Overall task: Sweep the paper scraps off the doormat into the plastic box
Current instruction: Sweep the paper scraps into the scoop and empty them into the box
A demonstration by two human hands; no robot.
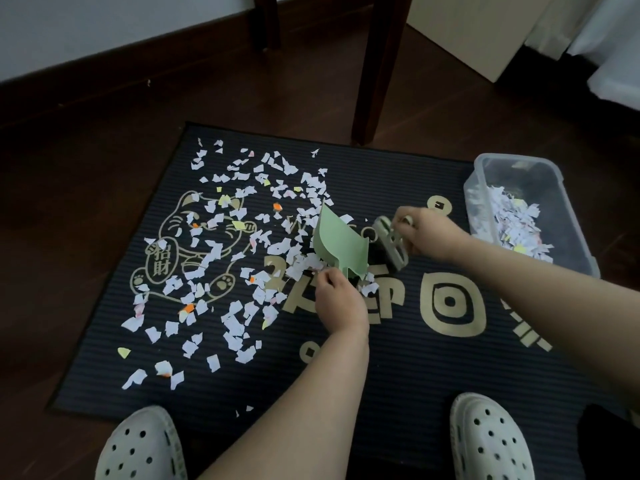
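A black doormat (398, 358) with a gold cat print lies on the floor, its left half strewn with several white and coloured paper scraps (221, 258). My left hand (341, 301) grips the handle of a small green dustpan (337, 242), which stands tilted up at the mat's middle with scraps heaped by its base. My right hand (424, 233) grips a small green hand brush (389, 244) just to the right of the pan. A clear plastic box (481, 202) sits at the mat's right edge with scraps inside.
Dark wooden furniture legs (375, 74) stand just behind the mat. A wall and skirting run along the back left. My two white perforated clogs (142, 445) rest at the mat's near edge. Dark wood floor surrounds the mat.
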